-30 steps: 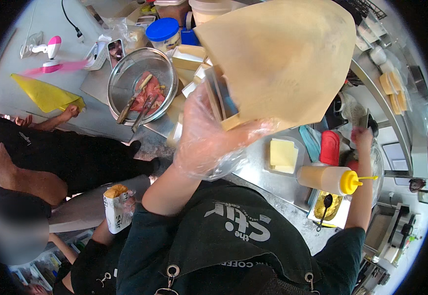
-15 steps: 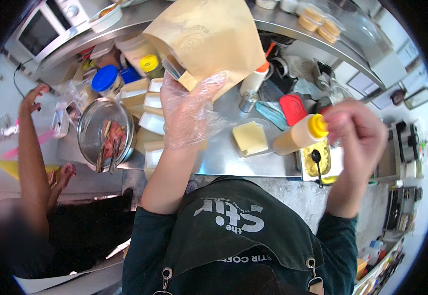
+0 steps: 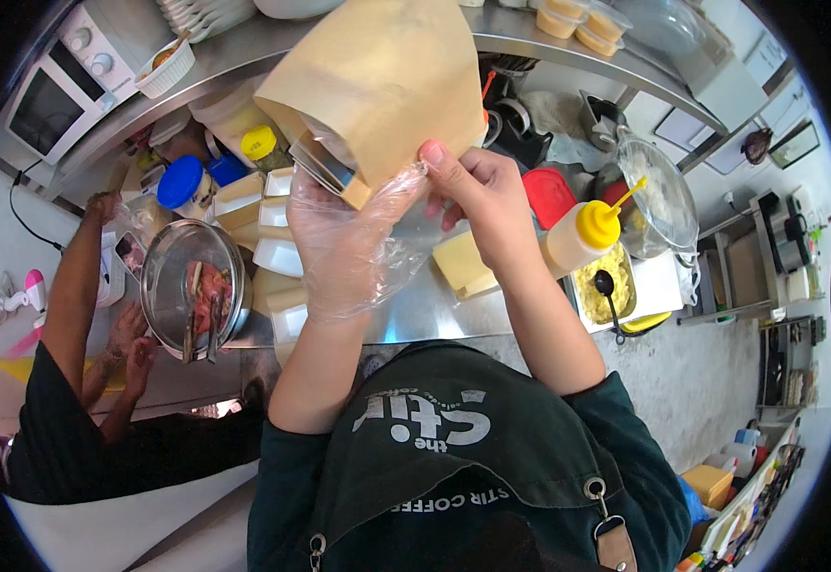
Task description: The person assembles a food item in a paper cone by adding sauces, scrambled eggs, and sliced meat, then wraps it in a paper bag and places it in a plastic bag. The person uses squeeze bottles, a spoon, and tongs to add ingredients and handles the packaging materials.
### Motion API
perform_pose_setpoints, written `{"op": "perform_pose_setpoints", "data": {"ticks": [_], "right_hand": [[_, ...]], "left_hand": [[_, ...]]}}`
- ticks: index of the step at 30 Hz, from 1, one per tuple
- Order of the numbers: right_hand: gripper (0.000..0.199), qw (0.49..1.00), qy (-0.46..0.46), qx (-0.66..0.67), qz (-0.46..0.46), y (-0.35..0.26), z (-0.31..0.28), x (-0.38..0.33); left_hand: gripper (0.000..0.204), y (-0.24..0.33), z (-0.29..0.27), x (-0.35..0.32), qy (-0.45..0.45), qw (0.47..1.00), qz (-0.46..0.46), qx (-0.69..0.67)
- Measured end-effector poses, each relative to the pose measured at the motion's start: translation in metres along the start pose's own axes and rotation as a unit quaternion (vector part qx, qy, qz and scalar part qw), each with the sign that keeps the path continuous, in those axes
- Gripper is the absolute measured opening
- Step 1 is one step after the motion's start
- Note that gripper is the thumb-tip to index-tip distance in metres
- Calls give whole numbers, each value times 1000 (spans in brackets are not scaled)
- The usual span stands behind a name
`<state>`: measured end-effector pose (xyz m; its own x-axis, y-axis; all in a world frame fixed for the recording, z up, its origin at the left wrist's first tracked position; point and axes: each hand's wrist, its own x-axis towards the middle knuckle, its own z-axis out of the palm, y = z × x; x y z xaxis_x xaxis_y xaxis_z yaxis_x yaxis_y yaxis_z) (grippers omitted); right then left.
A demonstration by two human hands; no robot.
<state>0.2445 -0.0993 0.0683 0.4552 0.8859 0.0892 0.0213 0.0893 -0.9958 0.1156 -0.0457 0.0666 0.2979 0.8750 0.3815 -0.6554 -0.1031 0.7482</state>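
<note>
Not yet released: gripping lifted bag (image 3: 387, 86), upper middle of frame, in left hand (image 3: 339, 234); at bag edge with curled right hand (image 3: 482, 195), cannot tell whether grasping.

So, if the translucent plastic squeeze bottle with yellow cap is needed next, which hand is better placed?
Probably the right hand: it is bare and nearer the bottle, while the left hand, in a clear plastic glove, supports the large brown paper bag.
</note>
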Motion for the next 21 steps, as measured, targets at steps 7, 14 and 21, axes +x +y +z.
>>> {"op": "perform_pose_setpoints", "data": {"ticks": [7, 14, 21], "right_hand": [[34, 994, -43, 103, -14, 0, -9, -18], [21, 992, 2, 99, -76, -8, -18, -46], [20, 982, 67, 102, -145, -9, -33, -67]], "left_hand": [[50, 13, 0, -3, -4, 999, -24, -25], [44, 29, 16, -12, 31, 989, -122, -83], [44, 22, 28, -45, -31, 993, -63, -95]]}}
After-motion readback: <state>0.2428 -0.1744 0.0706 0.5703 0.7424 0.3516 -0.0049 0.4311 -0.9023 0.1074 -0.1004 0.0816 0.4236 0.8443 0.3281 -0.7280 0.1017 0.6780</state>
